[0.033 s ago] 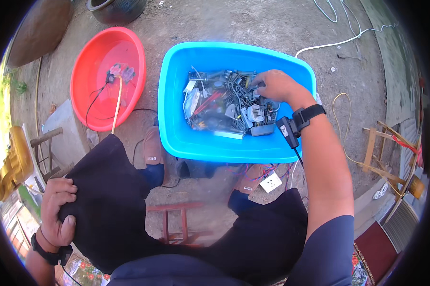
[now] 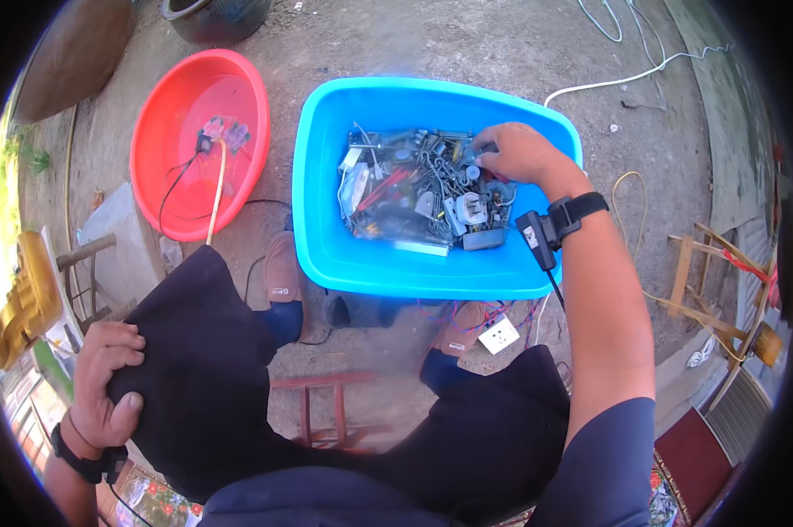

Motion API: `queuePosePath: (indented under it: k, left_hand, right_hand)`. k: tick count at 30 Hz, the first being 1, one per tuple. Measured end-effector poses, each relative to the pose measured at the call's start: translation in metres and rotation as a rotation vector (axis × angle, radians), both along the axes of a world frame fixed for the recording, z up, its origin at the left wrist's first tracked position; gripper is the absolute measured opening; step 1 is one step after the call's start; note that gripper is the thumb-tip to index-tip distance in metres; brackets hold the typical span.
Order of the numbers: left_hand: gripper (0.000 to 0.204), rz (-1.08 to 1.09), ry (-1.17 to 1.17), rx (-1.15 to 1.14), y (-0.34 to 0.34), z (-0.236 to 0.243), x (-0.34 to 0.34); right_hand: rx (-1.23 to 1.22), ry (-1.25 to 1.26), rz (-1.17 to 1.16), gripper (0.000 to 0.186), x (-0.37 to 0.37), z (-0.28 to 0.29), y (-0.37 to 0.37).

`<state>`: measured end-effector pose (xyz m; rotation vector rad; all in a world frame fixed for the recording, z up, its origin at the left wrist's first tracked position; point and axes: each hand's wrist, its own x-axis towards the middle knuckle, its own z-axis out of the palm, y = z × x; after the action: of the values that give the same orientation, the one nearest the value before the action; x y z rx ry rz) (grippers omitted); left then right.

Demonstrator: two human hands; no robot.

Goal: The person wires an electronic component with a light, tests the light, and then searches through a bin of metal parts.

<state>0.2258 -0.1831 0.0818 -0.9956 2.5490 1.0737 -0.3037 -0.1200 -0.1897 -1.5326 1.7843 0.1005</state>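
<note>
My right hand point(image 2: 521, 151) reaches into a blue plastic tub point(image 2: 396, 279), at the right edge of a pile of mixed hardware point(image 2: 427, 198). Its fingers are curled together over grey metal bits, and whatever they pinch is too small to make out. Just below the fingers lie a whitish plug point(image 2: 472, 209), metal hooks and a grey block point(image 2: 484, 239). A clear plastic-wrapped piece point(image 2: 354, 189) and red strips sit further left in the pile. My left hand point(image 2: 107, 386) rests on my left knee, its fingers laid out over the dark trousers and nothing in them.
A red basin point(image 2: 159, 140) stands to the left, with a cable and stick in it. Under the tub's near edge are a white socket box point(image 2: 499, 335) and wires. A reddish stool point(image 2: 324, 395) shows between my legs; wooden frames point(image 2: 691, 272) stand at right.
My right hand has shifted slightly to the right over the pile, its fingers still curled. My left hand has slid very slightly on the knee.
</note>
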Motion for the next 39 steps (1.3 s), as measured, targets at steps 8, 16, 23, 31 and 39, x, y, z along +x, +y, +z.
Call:
queuePosePath:
  k: [8, 16, 23, 31, 39]
  left_hand:
    - [0.027, -0.056, 0.005, -0.095, -0.103, -0.038, -0.132]
    - [0.031, -0.388, -0.185, 0.135, -0.084, -0.183, -0.244]
    - [0.029, -0.59, -0.329, 0.124, -0.011, -0.275, -0.295]
    - [0.03, -0.783, -0.446, 0.097, 0.033, -0.32, -0.309]
    - [0.029, -0.811, -0.243, 0.139, 0.057, -0.327, -0.322]
  right_hand:
    - [-0.254, -0.106, -0.532, 0.035, -0.067, 0.063, 0.036]
    - [-0.664, 0.376, -0.446, 0.063, -0.062, 0.004, 0.082]
    - [-0.591, 0.021, -0.669, 0.059, -0.048, -0.02, 0.092]
    - [-0.635, 0.145, -0.657, 0.053, -0.051, -0.027, 0.092]
    - [-0.62, 0.127, -0.691, 0.051, -0.049, -0.025, 0.09]
